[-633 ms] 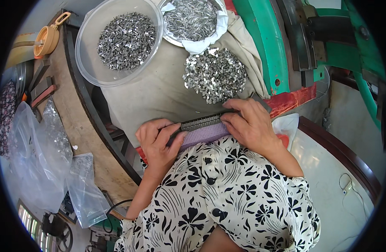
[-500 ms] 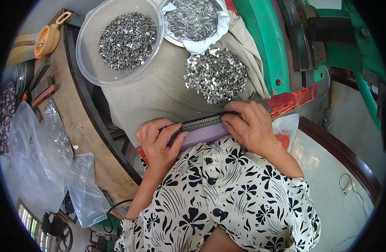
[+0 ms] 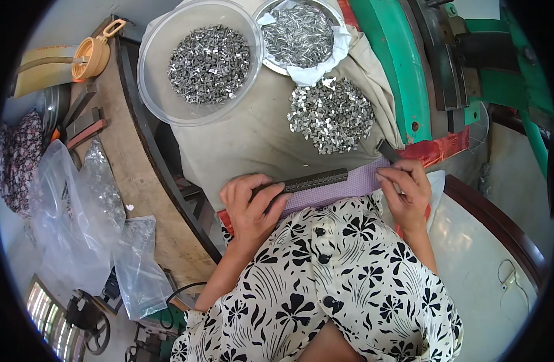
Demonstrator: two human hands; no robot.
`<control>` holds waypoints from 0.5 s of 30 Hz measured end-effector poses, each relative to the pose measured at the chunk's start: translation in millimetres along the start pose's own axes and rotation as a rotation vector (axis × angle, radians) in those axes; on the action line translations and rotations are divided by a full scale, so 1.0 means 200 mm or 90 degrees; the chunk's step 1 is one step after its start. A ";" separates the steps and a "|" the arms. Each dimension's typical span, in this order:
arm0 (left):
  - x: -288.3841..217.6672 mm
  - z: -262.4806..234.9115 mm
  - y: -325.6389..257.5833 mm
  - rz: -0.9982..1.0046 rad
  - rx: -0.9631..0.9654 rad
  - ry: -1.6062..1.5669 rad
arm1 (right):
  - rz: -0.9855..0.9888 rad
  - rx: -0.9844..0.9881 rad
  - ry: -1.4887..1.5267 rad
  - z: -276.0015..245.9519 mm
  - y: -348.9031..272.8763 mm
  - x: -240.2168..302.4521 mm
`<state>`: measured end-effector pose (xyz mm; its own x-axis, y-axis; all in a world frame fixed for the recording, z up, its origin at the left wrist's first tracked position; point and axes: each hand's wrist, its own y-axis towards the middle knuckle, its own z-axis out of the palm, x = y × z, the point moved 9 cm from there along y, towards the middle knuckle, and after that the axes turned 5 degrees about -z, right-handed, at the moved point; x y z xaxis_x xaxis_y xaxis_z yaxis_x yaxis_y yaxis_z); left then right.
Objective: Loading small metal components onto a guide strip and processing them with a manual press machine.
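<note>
A dark, narrow metal bar with a row of notches (image 3: 316, 180) lies across my lap, its left end between the thumb and fingers of my left hand (image 3: 251, 204). Beneath it runs a strip of purple checked cloth (image 3: 334, 194). My right hand (image 3: 408, 192) is off the bar, at the right end of the cloth. Its thumb and fingertips are drawn together, and what they pinch, if anything, cannot be made out. Just beyond those fingers sits a small dark block (image 3: 387, 150). A heap of small grey metal pieces (image 3: 331, 114) rests on beige cloth ahead.
Farther off stand a clear plastic tub (image 3: 145, 78) of metal pieces and a paper-lined bowl (image 3: 343, 47) of thin metal pins. A green machine (image 3: 403, 90) rises at right. Plastic bags (image 3: 72, 223) lie on the left bench (image 3: 162, 211) near an orange lid (image 3: 91, 59).
My right hand has let go of the bar's right end and moved right. The bar has turned, showing a dark notched face instead of bright rows. The whole view has shifted slightly.
</note>
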<state>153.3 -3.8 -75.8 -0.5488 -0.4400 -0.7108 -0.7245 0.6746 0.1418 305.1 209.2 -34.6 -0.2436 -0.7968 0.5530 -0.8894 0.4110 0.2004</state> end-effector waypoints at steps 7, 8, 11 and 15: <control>-0.01 0.00 0.00 0.006 -0.001 0.008 | 0.099 -0.117 -0.013 -0.07 -0.12 -0.17; 0.00 0.00 0.00 0.001 0.003 0.005 | 0.098 -0.120 -0.013 -0.08 -0.13 -0.17; 0.00 0.00 0.00 -0.009 0.006 0.001 | 0.095 -0.116 -0.001 -0.05 -0.15 -0.19; 0.01 0.00 0.00 -0.024 0.008 -0.006 | 0.147 -0.094 -0.026 -0.03 -0.15 -0.22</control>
<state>153.4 -4.6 -77.9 -0.5168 -0.4594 -0.7224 -0.7392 0.6651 0.1060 345.5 234.8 -59.4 -0.4516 -0.6903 0.5653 -0.7432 0.6416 0.1897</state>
